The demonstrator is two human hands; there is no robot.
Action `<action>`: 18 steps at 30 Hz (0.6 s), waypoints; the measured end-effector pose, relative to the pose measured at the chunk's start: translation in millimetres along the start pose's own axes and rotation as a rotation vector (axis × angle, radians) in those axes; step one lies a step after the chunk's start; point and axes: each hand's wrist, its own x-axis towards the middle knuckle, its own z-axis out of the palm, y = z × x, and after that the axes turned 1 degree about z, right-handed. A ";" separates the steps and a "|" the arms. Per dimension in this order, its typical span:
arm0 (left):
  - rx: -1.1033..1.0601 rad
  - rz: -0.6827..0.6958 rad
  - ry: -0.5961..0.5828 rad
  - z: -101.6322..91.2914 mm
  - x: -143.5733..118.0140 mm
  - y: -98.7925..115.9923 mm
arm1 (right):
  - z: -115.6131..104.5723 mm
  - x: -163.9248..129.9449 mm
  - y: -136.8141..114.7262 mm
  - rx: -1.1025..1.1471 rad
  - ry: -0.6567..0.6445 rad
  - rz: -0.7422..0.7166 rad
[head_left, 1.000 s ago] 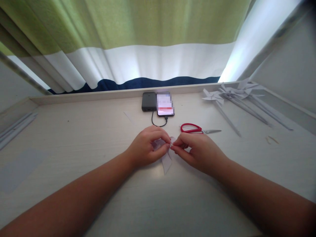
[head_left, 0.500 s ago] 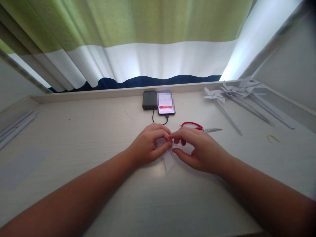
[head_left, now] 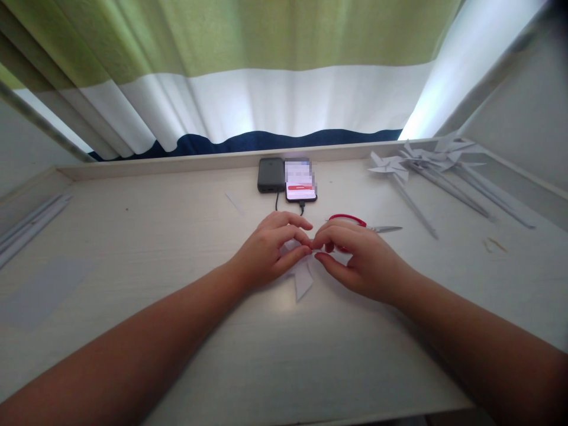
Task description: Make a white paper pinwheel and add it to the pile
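A white folded paper pinwheel (head_left: 303, 280) is between my hands over the middle of the table, one pointed blade hanging toward me. My left hand (head_left: 277, 245) pinches it from the left with thumb and forefinger. From the right, the bent fingers of my right hand (head_left: 357, 254) close on its middle, where a small white bit shows at the fingertips. The fingers cover most of the pinwheel. Just beyond my right hand lie red-handled scissors (head_left: 385, 228), partly hidden by it.
A black power bank (head_left: 270, 176) and a lit phone (head_left: 300, 184) with a cable lie at the back. Finished paper pinwheels on sticks (head_left: 415, 204) rest back right, near a bent yellowish strip (head_left: 496, 244). Rolled paper sticks (head_left: 35, 228) and a paper sheet (head_left: 44, 290) are at left.
My right fingertips have come in closer to the left ones and closed on the pinwheel's middle. The whole view has shifted slightly.
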 end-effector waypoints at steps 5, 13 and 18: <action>0.016 -0.046 0.108 -0.2 -0.9 -3.8 | 0.5 -0.6 3.9 -0.022 -0.018 0.038; 0.167 -0.256 0.070 -0.3 -3.1 -11.0 | -0.9 1.4 5.5 -0.060 -0.018 0.071; 0.203 -0.217 0.076 1.3 -2.4 -5.8 | -1.5 0.5 6.2 -0.069 -0.024 0.072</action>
